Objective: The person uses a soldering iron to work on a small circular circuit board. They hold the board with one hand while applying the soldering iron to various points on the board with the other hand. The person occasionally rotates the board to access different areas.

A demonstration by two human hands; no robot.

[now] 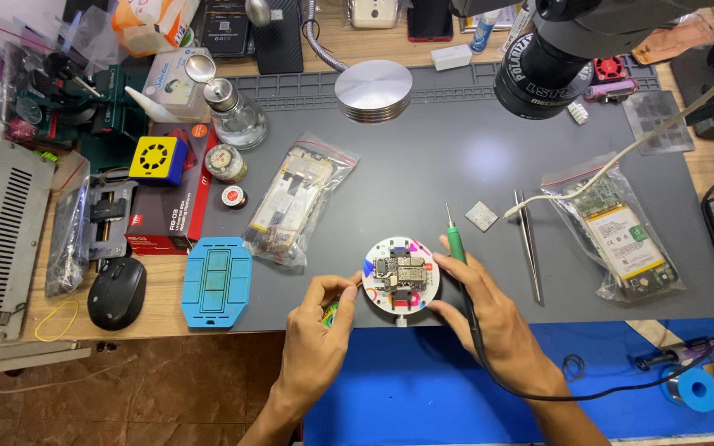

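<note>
Here, the person is sitting at a grey work mat (473,165) with both hands down at its near edge. The left hand (317,326) is curling narrow, thumb and fingertips pinching something small and green just beside a round white holder (402,277); what that small thing is I cannot tell. A circuit board (399,271) is lying clamped on top of the holder. The right hand (479,304) is wrapping around a soldering iron (455,242) with a green grip, its thin tip pointing up and away from the board, its black cord trailing back past the wrist. The heel of that hand is resting against the holder's right side. Tweezers (527,245) are lying on the mat to the right, near a small metal square (481,215). Two clear bags of phone parts (295,198) are resting on the mat on either side. A blue tray (217,282) is sitting to the left.
</note>
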